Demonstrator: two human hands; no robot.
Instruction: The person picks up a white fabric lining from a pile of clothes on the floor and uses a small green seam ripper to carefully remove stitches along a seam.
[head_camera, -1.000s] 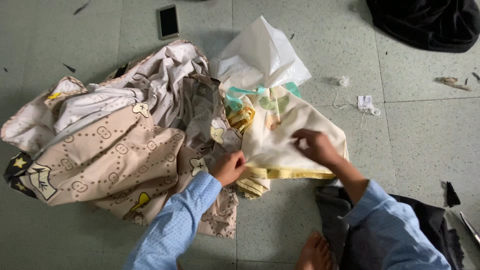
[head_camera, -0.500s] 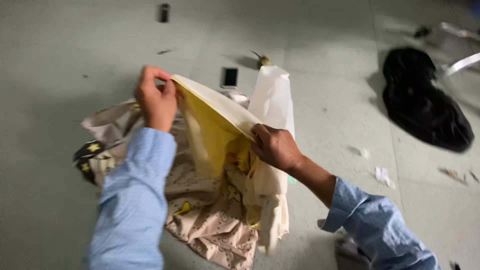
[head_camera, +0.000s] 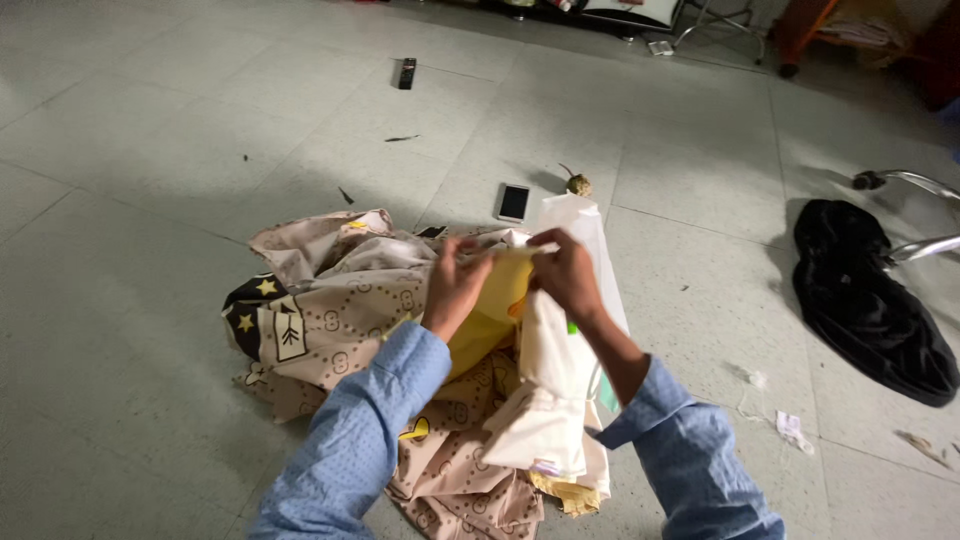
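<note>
Our left hand (head_camera: 455, 285) and right hand (head_camera: 566, 275) pinch the yellow cloth's (head_camera: 490, 310) top edge, lifted above the patterned pile (head_camera: 330, 310); bare floor (head_camera: 150, 180) lies all round

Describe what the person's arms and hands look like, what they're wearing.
Both arms wear long light blue shirt sleeves, the left sleeve and the right sleeve, with cuffs ending at the wrists. The left hand and right hand are bare, with no gloves; no rings or watch show.
</note>
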